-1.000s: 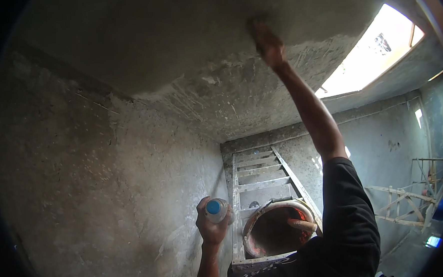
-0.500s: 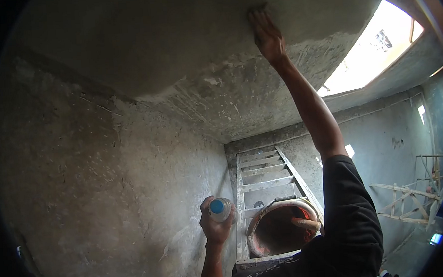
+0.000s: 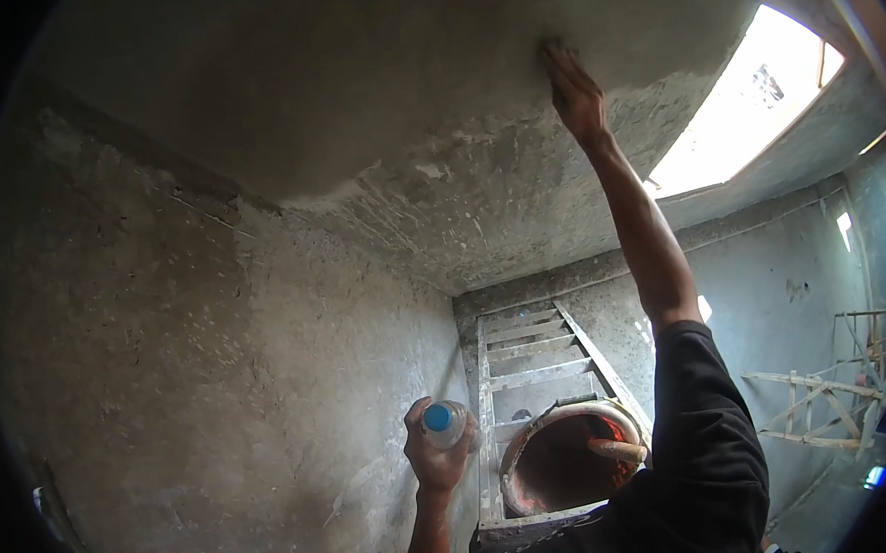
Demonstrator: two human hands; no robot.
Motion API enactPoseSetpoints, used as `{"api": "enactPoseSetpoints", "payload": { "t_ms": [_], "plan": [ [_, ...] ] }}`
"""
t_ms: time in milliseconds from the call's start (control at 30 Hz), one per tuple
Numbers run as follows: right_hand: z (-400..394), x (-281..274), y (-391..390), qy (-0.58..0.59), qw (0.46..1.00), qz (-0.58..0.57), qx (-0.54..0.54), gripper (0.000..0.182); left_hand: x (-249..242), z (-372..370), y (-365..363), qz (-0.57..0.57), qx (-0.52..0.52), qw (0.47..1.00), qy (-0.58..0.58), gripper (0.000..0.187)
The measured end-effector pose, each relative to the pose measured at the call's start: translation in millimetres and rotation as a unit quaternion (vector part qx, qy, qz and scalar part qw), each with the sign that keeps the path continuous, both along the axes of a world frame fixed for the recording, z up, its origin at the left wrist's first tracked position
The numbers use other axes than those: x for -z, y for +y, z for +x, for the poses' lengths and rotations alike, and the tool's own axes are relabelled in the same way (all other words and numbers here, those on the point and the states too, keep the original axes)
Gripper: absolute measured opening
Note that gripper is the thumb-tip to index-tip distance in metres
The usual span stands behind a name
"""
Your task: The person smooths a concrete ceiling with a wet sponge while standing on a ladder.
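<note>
My left hand (image 3: pixel 437 461) is wrapped round a clear plastic bottle (image 3: pixel 459 428) with a blue cap (image 3: pixel 436 417), held upright beside the ladder. Overhead, my right hand (image 3: pixel 578 97) lies against the smooth, damp-looking grey plaster (image 3: pixel 402 68) of the ceiling, its fingers stretched out. A dark patch shows at the fingertips; whether it is shadow or something thin under them I cannot make out. Below that hand, the smooth plaster ends at a ragged edge, with rough, streaked concrete (image 3: pixel 460 216) beyond it.
A splattered ladder (image 3: pixel 539 379) leans at the far wall. In front of it sits a mortar-stained bucket (image 3: pixel 518 473) with a tool handle (image 3: pixel 617 451) sticking out. A bare wall (image 3: pixel 168 391) stands at left. At right are a bright opening (image 3: pixel 740 111) and a wooden frame (image 3: pixel 821 407).
My right hand has slid right and slightly down across the ceiling plaster. My left hand still grips the bottle, and the whole view has shifted a little.
</note>
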State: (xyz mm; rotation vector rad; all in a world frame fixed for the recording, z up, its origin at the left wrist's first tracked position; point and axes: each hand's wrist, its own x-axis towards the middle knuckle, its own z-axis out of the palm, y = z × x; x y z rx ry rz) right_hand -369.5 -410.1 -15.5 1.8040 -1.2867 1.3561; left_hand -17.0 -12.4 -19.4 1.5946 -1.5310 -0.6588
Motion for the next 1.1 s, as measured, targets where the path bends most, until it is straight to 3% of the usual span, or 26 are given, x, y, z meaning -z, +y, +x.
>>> {"api": "enactPoseSetpoints", "payload": {
  "t_ms": [100, 133, 200, 300, 400, 433, 533, 633, 767, 833, 933, 1033, 1100],
  "plan": [
    [-5, 25, 18, -0.042, 0.997, 0.036, 0.044, 0.052, -15, -5, -2, 0.015, -0.014, 1.0, 0.007, 0.06],
    [-4, 14, 17, -0.043, 0.997, 0.037, 0.044, 0.052, -13, -4, -3, 0.016, -0.013, 1.0, 0.006, 0.06],
    [5, -27, 11, -0.071, 0.993, -0.097, 0.009, 0.053, -10, -1, -1, 0.006, -0.005, 1.0, 0.004, 0.06],
    [23, -54, -7, -0.092, 0.991, -0.094, -0.002, 0.053, -16, -6, -5, -0.004, -0.002, 1.0, -0.015, 0.06],
    [42, -21, -14, -0.085, 0.991, -0.1, -0.006, 0.053, -14, -9, -5, 0.004, 0.005, 1.0, -0.007, 0.061],
    [49, -8, -6, -0.112, 0.993, -0.043, -0.002, 0.049, -15, -10, -5, 0.003, 0.006, 1.0, -0.006, 0.061],
    [48, -15, 15, -0.137, 0.987, -0.039, -0.071, 0.046, -20, -15, -5, 0.033, 0.002, 0.999, 0.023, 0.06],
    [42, -52, 6, -0.183, 0.973, -0.137, -0.014, 0.042, -21, -14, -3, 0.042, 0.007, 0.999, 0.021, 0.06],
    [58, -39, -11, -0.19, 0.972, -0.14, -0.009, 0.04, -10, -12, -2, 0.029, 0.02, 0.999, 0.001, 0.06],
    [73, -25, 7, -0.157, 0.986, -0.037, -0.034, 0.041, -12, -14, -3, 0.029, 0.021, 0.999, -0.001, 0.06],
    [75, -23, 19, -0.168, 0.98, -0.082, -0.069, 0.042, -23, -17, -7, 0.002, 0.008, 1.0, -0.016, 0.061],
    [55, -65, 10, -0.241, 0.957, -0.153, -0.049, 0.037, -24, -13, -3, 0.013, -0.001, 1.0, -0.013, 0.061],
    [44, -86, 15, -0.292, 0.949, -0.112, -0.035, 0.03, -16, -8, -2, 0.005, 0.0, 1.0, -0.015, 0.061]
  ]
}}
